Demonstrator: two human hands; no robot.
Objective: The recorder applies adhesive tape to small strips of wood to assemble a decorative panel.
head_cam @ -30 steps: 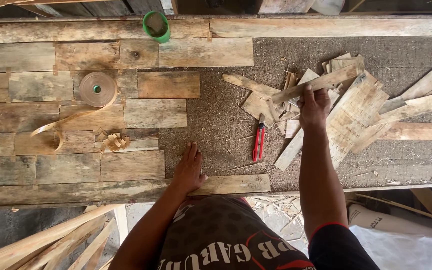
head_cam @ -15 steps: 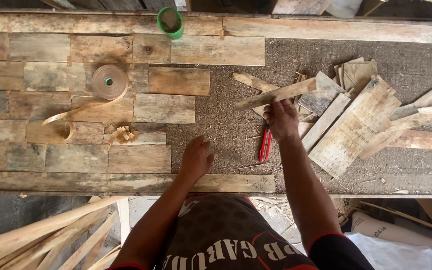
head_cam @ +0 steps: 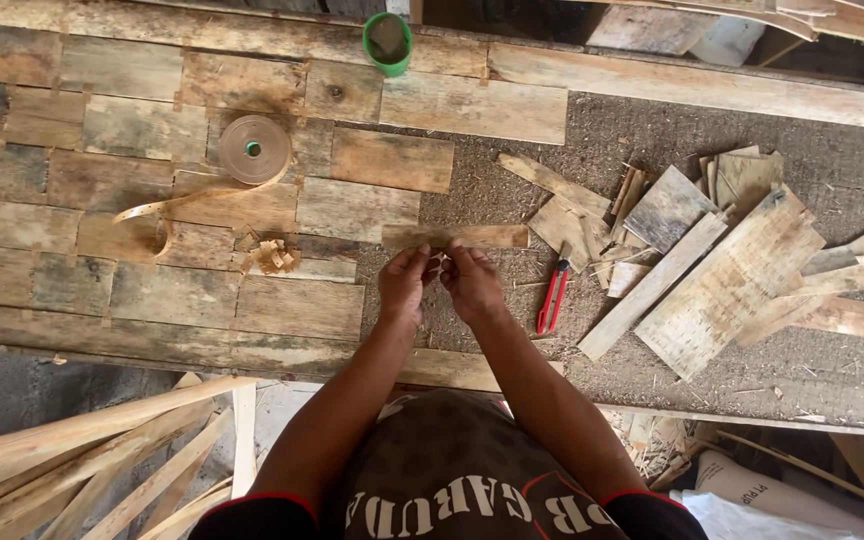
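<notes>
Head view: we see a short weathered wooden strip (head_cam: 455, 237) lying flat where the plank patchwork meets the gritty board; our left hand (head_cam: 404, 288) and right hand (head_cam: 472, 284) pinch its near edge, fingertips together; red-handled pliers (head_cam: 552, 298) lie just right; tape roll (head_cam: 255, 149) sits well left.

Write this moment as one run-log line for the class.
left hand: holds wood strip | right hand: holds same strip | red cutter: on board, right of hands | tape roll: on planks
</notes>
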